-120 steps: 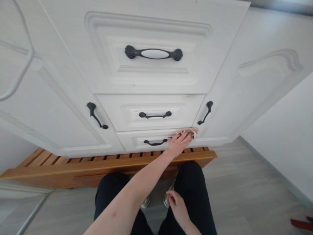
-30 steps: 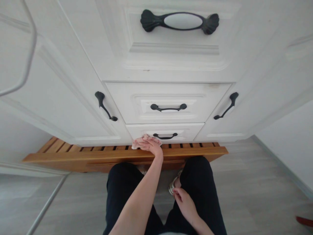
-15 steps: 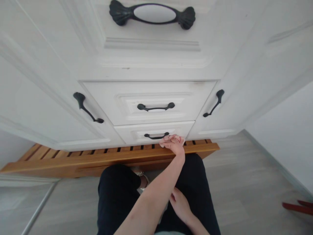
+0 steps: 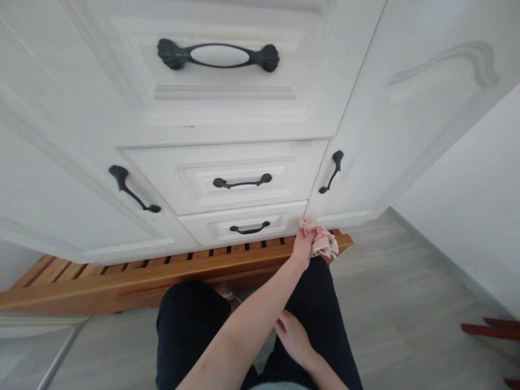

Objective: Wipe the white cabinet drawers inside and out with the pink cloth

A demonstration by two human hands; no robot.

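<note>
My left hand [image 4: 304, 246] reaches across to the right and is closed on a crumpled pink cloth [image 4: 324, 242]. The cloth is at the lower right corner of the bottom drawer [image 4: 280, 221], over the right end of a slatted wooden bench [image 4: 219, 264]. Beneath my left forearm, my right hand [image 4: 294, 337] rests near my lap; its fingers are partly hidden by that forearm, and whether it holds anything does not show.
A white cabinet [image 4: 227, 130] with black handles rises in front. Dark-trousered knees [image 4: 190, 319] are against the bench. Red wooden legs [image 4: 489, 330] stand on the grey floor at the far right, near a white wall [image 4: 471, 206].
My left hand has moved right with the cloth, from beside the bottom drawer's handle to its right corner. More of the cloth shows now. The view has shifted slightly to the right.
</note>
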